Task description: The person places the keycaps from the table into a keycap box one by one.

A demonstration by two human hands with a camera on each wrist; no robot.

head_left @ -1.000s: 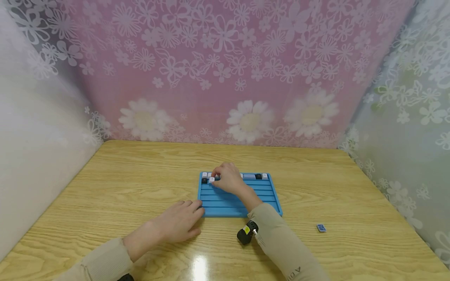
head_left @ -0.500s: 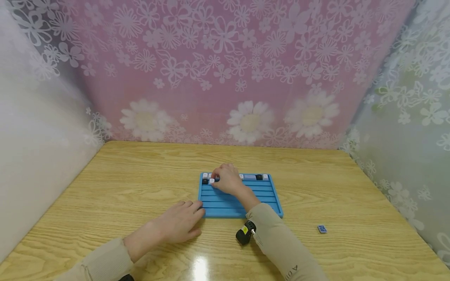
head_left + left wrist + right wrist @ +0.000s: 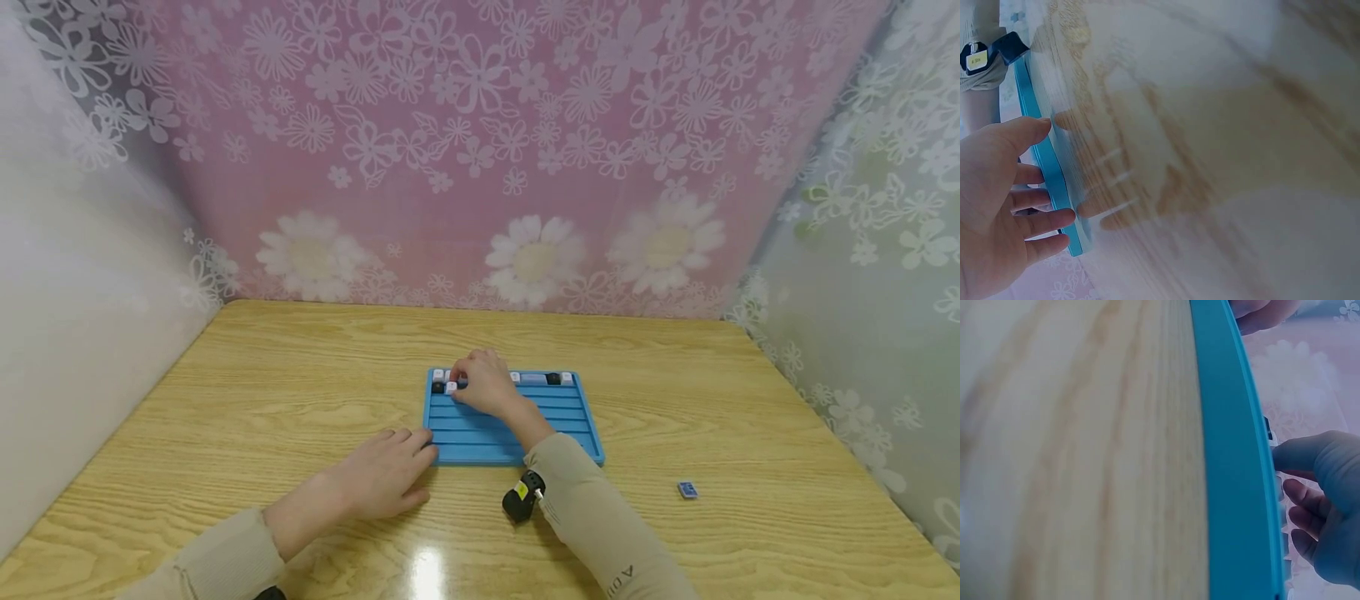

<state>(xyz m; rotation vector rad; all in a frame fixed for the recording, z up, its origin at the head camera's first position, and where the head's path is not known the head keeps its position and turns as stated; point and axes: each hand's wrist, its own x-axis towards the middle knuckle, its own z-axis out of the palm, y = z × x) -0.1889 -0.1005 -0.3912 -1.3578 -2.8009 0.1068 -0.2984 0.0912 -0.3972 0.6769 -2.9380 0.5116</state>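
Pinching a white keycap (image 3: 452, 387) at the blue tray's (image 3: 517, 446) far-left corner, right hand (image 3: 483, 383) has fingers curled on it; left hand (image 3: 378, 482) lies flat, fingers straight, touching the tray's near-left edge

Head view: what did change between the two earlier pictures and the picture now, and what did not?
Almost nothing changed. The right hand stayed at the far left of the blue tray, fingertips on a small white piece in the second row; it only shifted a trifle towards the person. The left hand kept resting flat on the table, fingertips at the tray's near-left corner. The small blue piece on the right did not move.
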